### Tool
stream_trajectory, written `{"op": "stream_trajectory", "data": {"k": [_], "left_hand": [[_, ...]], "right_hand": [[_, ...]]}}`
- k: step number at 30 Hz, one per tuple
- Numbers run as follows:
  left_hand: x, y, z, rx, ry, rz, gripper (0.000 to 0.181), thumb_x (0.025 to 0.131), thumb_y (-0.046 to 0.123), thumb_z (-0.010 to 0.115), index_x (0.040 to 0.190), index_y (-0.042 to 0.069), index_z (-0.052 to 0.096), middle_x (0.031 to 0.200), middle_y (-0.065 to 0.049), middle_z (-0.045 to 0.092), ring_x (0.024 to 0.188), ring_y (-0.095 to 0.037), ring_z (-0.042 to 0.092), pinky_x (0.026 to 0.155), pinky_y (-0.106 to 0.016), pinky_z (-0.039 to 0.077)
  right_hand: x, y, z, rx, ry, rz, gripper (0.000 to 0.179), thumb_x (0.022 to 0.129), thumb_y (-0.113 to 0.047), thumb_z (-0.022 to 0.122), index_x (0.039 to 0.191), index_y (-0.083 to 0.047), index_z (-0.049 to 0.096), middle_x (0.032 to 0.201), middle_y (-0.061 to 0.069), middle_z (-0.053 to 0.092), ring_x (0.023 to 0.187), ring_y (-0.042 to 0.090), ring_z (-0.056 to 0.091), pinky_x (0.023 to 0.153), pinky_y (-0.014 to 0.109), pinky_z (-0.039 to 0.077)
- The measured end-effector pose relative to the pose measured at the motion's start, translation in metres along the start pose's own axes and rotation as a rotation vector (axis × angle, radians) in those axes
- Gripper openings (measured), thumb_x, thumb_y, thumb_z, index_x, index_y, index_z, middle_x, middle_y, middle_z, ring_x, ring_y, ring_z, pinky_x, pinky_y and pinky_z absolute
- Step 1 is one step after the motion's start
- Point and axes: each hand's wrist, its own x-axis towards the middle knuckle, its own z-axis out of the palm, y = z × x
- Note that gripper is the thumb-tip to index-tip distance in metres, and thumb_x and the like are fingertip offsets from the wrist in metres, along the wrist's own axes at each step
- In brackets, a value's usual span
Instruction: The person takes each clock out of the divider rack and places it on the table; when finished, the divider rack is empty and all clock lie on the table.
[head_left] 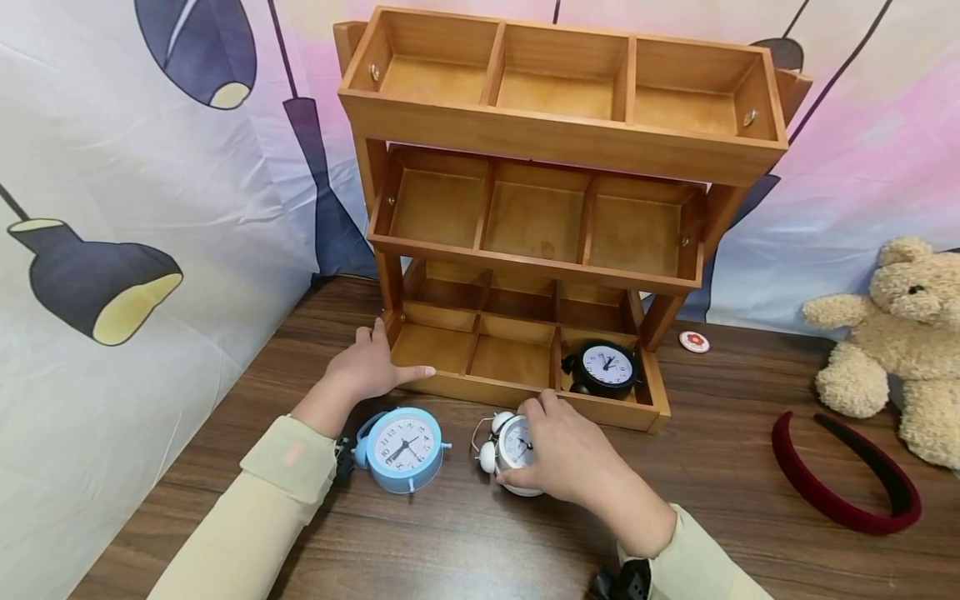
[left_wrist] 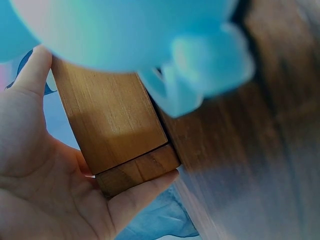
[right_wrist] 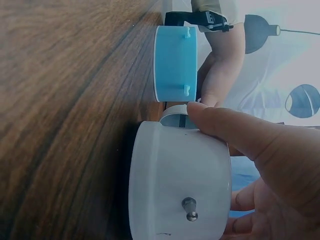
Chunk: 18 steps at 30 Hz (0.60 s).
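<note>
Left hand (head_left: 363, 367) at the shelf (head_left: 525, 264), right hand (head_left: 570, 454) on a white clock (head_left: 516, 442)
Spread wide, the left touches the lower left corner; a blue clock (head_left: 405, 450) lies nearby; the right grips the white clock on the table (head_left: 420, 542).

The white clock (right_wrist: 172, 180), blue clock (head_left: 407, 452) and black clock (head_left: 602, 370) have white dials (head_left: 402, 442).

A tiered compartment rack (head_left: 562, 143) stands at upper centre of the frame on the table (head_left: 420, 550), the backdrop (head_left: 255, 167) behind it. One alarm clock (head_left: 607, 367) lies in its lowest front row's right compartment. Before the rack, a second clock (head_left: 406, 450) lies left of a third (head_left: 516, 446). Rightward come a badge (head_left: 694, 342), headband (head_left: 832, 505) and, at the edge, a teddy bear (head_left: 911, 337).
</note>
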Motion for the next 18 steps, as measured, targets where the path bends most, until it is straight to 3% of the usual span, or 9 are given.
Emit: {"op": "stream_trajectory", "data": {"k": [4, 11, 14, 18], "left_hand": [[0.0, 0.0, 0.0, -0.003, 0.0, -0.001, 0.126, 0.083, 0.076, 0.057, 0.152, -0.015, 0.002, 0.152, -0.041, 0.014, 0.124, -0.052, 0.047, 0.095, -0.058, 0.046], [-0.001, 0.0, -0.001, -0.003, 0.004, 0.002, 0.126, 0.083, 0.076, 0.057, 0.152, -0.015, 0.002, 0.152, -0.042, 0.014, 0.125, -0.053, 0.046, 0.096, -0.059, 0.045], [0.0, 0.0, -0.001, -0.003, 0.005, 0.004, 0.127, 0.083, 0.076, 0.056, 0.152, -0.015, 0.002, 0.152, -0.041, 0.014, 0.125, -0.053, 0.046, 0.096, -0.059, 0.045], [0.0, 0.0, 0.0, -0.01, 0.001, 0.005, 0.127, 0.083, 0.077, 0.056, 0.152, -0.015, 0.002, 0.152, -0.041, 0.013, 0.126, -0.053, 0.045, 0.096, -0.059, 0.045]], "right_hand": [[-0.001, 0.0, -0.001, -0.016, 0.001, 0.006, 0.083, 0.066, -0.062, 0.084, 0.122, -0.006, 0.059, 0.11, 0.01, 0.054, 0.096, 0.024, 0.059, 0.073, 0.043, 0.053], [0.0, 0.004, -0.017, -0.011, 0.034, 0.038, 0.083, 0.076, -0.064, 0.076, 0.141, -0.019, 0.052, 0.109, 0.008, 0.053, 0.083, 0.02, 0.054, 0.058, 0.036, 0.047], [0.003, 0.012, -0.024, -0.019, 0.124, 0.041, 0.078, 0.081, -0.06, 0.074, 0.144, -0.02, 0.05, 0.114, 0.012, 0.054, 0.089, 0.026, 0.057, 0.066, 0.041, 0.052], [0.012, 0.032, -0.027, -0.039, 0.233, 0.057, 0.076, 0.087, -0.053, 0.072, 0.148, -0.015, 0.047, 0.134, 0.021, 0.051, 0.12, 0.04, 0.051, 0.093, 0.056, 0.047]]}}
